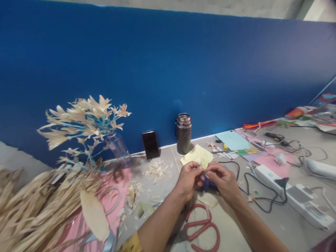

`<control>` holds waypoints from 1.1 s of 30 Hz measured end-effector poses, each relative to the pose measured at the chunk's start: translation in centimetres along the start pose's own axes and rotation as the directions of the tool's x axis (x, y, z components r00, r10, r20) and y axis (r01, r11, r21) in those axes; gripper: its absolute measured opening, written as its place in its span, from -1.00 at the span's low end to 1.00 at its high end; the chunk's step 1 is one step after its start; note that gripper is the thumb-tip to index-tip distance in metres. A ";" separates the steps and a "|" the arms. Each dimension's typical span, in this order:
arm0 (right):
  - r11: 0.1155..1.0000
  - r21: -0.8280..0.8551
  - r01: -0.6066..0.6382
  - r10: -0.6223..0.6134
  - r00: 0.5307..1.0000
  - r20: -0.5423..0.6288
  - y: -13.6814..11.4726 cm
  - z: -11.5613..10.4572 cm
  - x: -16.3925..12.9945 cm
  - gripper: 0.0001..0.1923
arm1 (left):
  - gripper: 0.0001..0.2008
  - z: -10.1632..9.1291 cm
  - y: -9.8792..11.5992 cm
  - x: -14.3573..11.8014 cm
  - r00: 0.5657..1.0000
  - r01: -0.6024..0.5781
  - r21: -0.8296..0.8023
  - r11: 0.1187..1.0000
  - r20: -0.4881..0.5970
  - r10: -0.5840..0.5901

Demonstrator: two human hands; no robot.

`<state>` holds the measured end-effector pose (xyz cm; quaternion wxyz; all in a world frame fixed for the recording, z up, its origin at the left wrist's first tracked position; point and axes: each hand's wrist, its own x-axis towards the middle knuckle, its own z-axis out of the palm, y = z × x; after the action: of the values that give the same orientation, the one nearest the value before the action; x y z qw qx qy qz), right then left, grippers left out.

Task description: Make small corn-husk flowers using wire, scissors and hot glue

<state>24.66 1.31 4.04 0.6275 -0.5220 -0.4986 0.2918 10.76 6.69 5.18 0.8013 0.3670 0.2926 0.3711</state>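
My left hand (pixel 190 176) and my right hand (pixel 219 176) meet in front of me, fingers closed in a pinch at the tips. What they pinch between them is too small to make out. Just behind the fingertips lies a pale yellow sheet of paper (pixel 197 156). Something dark blue (pixel 207 183) shows below and between the hands, partly hidden by them. Red-handled scissors (pixel 202 225) rest beneath my forearms, close to a pale oval piece of husk (pixel 207 199).
A metal flask (pixel 183 134) without a lid and an upright phone (pixel 150 144) stand by the blue wall. Husk flowers (pixel 91 119) in a clear bottle (pixel 117 147) rise at left, above dried husks (pixel 47 203). Black cables and a power strip (pixel 294 196) lie at right.
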 end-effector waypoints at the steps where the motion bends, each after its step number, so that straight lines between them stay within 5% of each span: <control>1: 1.000 -0.007 0.014 -0.014 1.000 0.001 0.0 0.0 0.0 -0.79 | -0.59 0.0 0.0 -0.1 1.000 0.013 0.008 1.000 0.008 -0.013; 6: 0.999 -0.043 0.027 -0.027 1.000 0.006 0.1 -0.1 0.2 -0.82 | -0.61 0.1 0.2 0.2 0.998 -0.016 0.038 0.999 -0.055 0.018; 11: 0.996 -0.082 -0.047 0.044 0.998 -0.041 0.9 0.1 0.0 -0.82 | -0.79 0.2 0.2 0.5 0.929 -0.227 0.250 0.941 -0.236 0.286; 16: 0.996 -0.082 -0.045 0.047 0.999 0.015 1.0 0.7 -0.3 -0.77 | -0.64 0.3 -0.3 0.3 0.982 -0.059 0.135 0.989 -0.170 0.082; 20: 0.992 -0.107 -0.063 0.073 0.993 0.091 0.5 -0.2 0.3 -0.69 | -0.64 -0.3 -1.0 0.6 0.982 -0.010 0.314 0.949 -0.174 0.068; 27: 0.889 -0.402 -0.219 0.302 0.941 0.155 2.1 -5.3 9.3 -0.70 | -0.94 -3.8 0.0 2.7 0.895 -0.101 0.695 0.712 -0.248 0.370; 33: 0.685 -0.695 -0.219 0.487 0.847 0.213 5.5 -3.2 17.0 -0.62 | -0.83 -5.7 -0.2 2.9 0.890 -0.057 0.914 0.401 -0.136 0.436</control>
<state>34.09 16.77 4.44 0.2286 -0.7260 -0.5671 0.3149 8.19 11.06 1.28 0.3532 0.6988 0.5234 0.3362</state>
